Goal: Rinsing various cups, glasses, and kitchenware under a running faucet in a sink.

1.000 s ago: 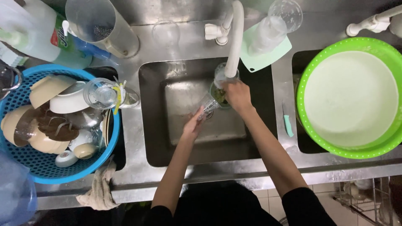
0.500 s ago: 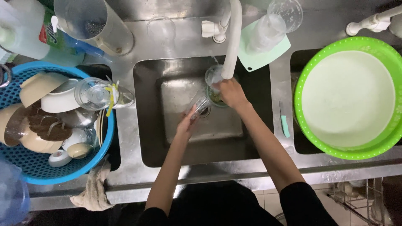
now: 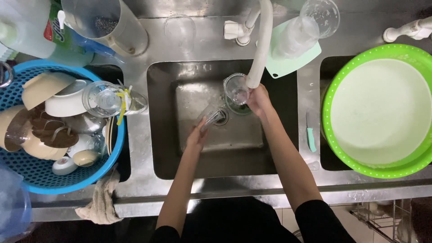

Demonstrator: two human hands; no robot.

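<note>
head view: your right hand (image 3: 258, 100) grips a clear glass (image 3: 237, 88) mouth-up at the white tap hose (image 3: 261, 45), so water can fall in. your left hand (image 3: 198, 135) closes on a second clear glass (image 3: 211, 117), tipped low over the steel sink (image 3: 162, 135) near the drain. blue basket (image 3: 96, 173) of dishes left; green basin (image 3: 333, 148) right.

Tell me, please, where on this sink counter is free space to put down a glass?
Bare steel shows along the front edge between the cloth and the green basin, and on the strip between the blue basket and the sink. The back ledge by the tap is crowded. The left hand and right hand each hold a glass in the sink.
</note>
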